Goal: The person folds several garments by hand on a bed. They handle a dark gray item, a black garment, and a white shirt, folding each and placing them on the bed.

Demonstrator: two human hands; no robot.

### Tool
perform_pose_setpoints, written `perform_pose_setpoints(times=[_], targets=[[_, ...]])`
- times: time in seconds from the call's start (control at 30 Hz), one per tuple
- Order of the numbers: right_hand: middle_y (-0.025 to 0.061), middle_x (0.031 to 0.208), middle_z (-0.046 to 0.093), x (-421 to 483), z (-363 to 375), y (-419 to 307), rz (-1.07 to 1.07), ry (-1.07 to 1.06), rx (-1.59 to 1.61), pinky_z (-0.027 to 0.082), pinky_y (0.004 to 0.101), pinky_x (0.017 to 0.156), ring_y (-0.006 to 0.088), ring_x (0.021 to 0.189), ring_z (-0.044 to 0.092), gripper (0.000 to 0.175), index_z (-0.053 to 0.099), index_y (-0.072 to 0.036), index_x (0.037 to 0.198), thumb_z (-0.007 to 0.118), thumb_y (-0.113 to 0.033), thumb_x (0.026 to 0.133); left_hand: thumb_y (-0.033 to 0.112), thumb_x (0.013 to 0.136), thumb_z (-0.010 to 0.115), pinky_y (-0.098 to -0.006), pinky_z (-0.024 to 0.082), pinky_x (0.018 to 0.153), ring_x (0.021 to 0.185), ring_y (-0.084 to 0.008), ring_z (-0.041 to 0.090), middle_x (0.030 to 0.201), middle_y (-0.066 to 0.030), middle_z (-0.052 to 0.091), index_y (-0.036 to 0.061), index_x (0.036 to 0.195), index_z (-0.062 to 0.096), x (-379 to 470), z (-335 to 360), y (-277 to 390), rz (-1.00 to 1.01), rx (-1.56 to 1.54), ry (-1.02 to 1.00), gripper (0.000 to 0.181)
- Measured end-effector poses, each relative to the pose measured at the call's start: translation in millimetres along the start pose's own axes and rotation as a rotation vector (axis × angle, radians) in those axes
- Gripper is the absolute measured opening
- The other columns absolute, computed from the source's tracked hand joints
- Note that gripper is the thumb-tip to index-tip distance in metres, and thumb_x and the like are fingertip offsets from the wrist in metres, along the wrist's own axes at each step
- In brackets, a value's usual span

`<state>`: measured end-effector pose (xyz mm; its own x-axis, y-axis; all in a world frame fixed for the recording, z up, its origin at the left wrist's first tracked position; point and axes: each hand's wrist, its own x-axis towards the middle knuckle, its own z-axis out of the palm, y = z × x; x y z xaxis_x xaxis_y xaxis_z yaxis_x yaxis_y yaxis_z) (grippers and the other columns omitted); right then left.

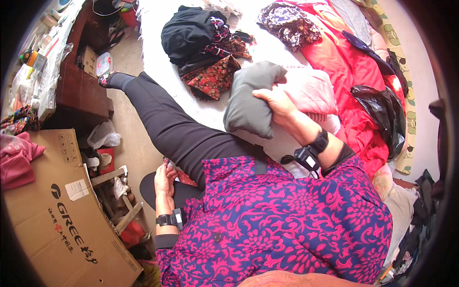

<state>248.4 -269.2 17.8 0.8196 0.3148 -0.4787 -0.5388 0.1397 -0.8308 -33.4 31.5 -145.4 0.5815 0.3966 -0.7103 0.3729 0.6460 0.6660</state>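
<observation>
My right hand (281, 104) grips a grey folded cloth bundle (247, 100) by its right edge, thumb on top. The bundle is held above the white bed sheet (200, 111), beside my black-trousered leg. Just behind the hand lies a folded pink garment (310, 89). Beyond the bundle sits a heap with a black garment (190, 36) and a red-and-black floral cloth (215, 77). My left hand (165, 179) hangs low at my left side near a red cloth with pale dots (186, 178). Its fingers are loosely curled, and whether they hold anything is unclear.
A red quilt (358, 93) covers the bed's right side, with a black plastic bag (382, 114) on it. A patterned cloth heap (288, 23) lies at the far end. On the left stand a Gree cardboard box (46, 201), a wooden stool (125, 215) and a cluttered dark desk (77, 97).
</observation>
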Motion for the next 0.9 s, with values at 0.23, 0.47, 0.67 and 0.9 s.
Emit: perform_pose_setpoints(times=[0.23,0.47,0.67,0.9], targets=[[0.0103,0.113,0.056,42,-6,45,0.016,-0.261,0.114,0.048,0.0340,0.087,0.0197,0.101,0.056,0.053,0.045,-0.003,0.124,0.066,-0.003,0.076,0.032,0.091,0.054,-0.0329,0.049,0.067,0.069,-0.0162,0.058,0.082,-0.0048,0.058,0.0068,0.110,0.052,-4,0,2,0.001,-0.032,0.033,0.031],[0.0228,0.116,0.051,78,-53,137,0.220,0.407,-0.201,0.052,0.0396,0.080,0.0276,0.099,0.058,0.061,0.033,0.010,0.126,0.064,-0.004,0.075,0.032,0.091,0.054,-0.0326,0.049,0.066,0.069,-0.0161,0.058,0.082,-0.0042,0.058,0.0068,0.110,0.052,0,0,0,-0.011,-0.022,0.022,0.031],[0.0234,0.118,0.050,71,-48,148,0.172,0.338,-0.053,0.053,0.0373,0.080,0.0279,0.101,0.058,0.070,0.029,0.014,0.127,0.070,-0.007,0.074,0.032,0.091,0.054,-0.0337,0.049,0.068,0.072,-0.0171,0.057,0.084,-0.0050,0.057,0.0064,0.112,0.051,1,-2,0,-0.010,-0.004,0.024,0.033],[0.0116,0.097,0.066,80,-24,120,0.408,-0.021,0.190,0.050,0.0355,0.080,0.0213,0.087,0.063,0.026,0.066,0.000,0.096,0.070,-0.019,0.079,0.029,0.092,0.054,-0.0296,0.050,0.064,0.067,-0.0151,0.058,0.081,-0.0047,0.058,0.0040,0.111,0.053,1,-1,-1,-0.008,-0.017,0.074,0.031]])
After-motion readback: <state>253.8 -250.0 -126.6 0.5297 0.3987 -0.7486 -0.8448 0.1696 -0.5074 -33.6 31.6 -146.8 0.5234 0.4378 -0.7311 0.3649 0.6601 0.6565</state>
